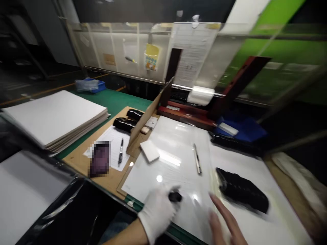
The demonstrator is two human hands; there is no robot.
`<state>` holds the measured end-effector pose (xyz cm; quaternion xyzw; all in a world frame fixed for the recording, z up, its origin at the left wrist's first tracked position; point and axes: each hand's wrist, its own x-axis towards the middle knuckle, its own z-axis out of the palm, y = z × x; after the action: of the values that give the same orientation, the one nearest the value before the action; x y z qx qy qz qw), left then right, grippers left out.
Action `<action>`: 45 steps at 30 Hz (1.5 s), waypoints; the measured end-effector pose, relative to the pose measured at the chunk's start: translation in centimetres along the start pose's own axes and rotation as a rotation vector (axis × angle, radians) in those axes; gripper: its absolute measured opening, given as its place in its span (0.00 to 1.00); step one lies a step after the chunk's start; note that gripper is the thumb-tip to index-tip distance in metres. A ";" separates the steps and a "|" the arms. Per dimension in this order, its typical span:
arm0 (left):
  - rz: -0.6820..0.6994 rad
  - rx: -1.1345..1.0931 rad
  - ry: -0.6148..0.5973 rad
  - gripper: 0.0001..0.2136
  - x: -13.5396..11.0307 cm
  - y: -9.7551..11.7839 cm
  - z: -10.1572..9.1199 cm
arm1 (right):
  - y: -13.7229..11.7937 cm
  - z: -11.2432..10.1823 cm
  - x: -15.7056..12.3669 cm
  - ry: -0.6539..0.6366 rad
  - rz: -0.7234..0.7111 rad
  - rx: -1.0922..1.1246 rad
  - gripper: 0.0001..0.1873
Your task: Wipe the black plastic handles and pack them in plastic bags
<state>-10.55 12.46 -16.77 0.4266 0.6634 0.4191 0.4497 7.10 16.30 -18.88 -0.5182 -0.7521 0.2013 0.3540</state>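
My left hand [157,212], in a white glove, is closed around a small dark round piece [175,196] low over the white sheet with a glossy clear cover [168,170]. Motion blur hides what kind of piece it is. Bare and also blurred, my right hand [226,224] has its fingers stretched out and apart, with nothing between them. Just beyond its fingertips, to the right, a long black ribbed piece [244,190] lies on white sheeting. A pen [197,159] and a white block [149,151] rest on the covered sheet.
At left is a stack of white boards [58,115]. Several shiny black pieces [124,124] sit behind a paper with a black pen [121,152]. A cardboard divider [145,119] stands upright near a dark red frame [187,115]. A blue bin [240,127] is at back right.
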 end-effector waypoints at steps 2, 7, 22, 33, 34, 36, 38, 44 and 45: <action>0.029 0.006 0.012 0.22 1.1 0.0 -2.0 | 0.2 2.0 4.1 -0.024 -0.006 -0.150 0.32; 0.039 0.046 0.111 0.23 4.4 -0.6 -6.3 | 3.1 7.1 11.9 -0.049 0.020 -0.376 0.43; -0.368 -0.463 -0.076 0.35 -0.2 0.2 -8.9 | 1.8 11.2 26.4 -0.348 -0.204 -0.283 0.36; -0.040 -0.006 0.196 0.18 1.0 6.3 -7.9 | -0.9 5.0 6.6 -0.390 -0.348 -0.065 0.21; -0.018 0.010 0.168 0.18 1.7 6.5 -7.2 | -1.2 4.7 4.7 -0.348 -0.400 -0.049 0.18; 0.017 0.079 0.106 0.20 3.1 6.6 -5.6 | -1.8 4.3 1.6 -0.317 -0.485 -0.031 0.12; 0.046 0.141 0.063 0.21 4.7 6.2 -4.0 | -2.6 4.1 -0.8 -0.301 -0.494 -0.008 0.09; 0.081 0.259 0.000 0.21 9.4 4.1 -1.2 | -4.8 3.8 -3.1 -0.323 -0.245 0.046 0.10; 0.076 0.282 0.000 0.21 10.1 3.8 -1.1 | -5.0 3.6 -3.1 -0.329 -0.218 0.036 0.10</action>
<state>-13.18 22.85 -15.39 0.5102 0.6993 0.3385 0.3691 1.90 11.78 -18.99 -0.3874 -0.8476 0.2572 0.2554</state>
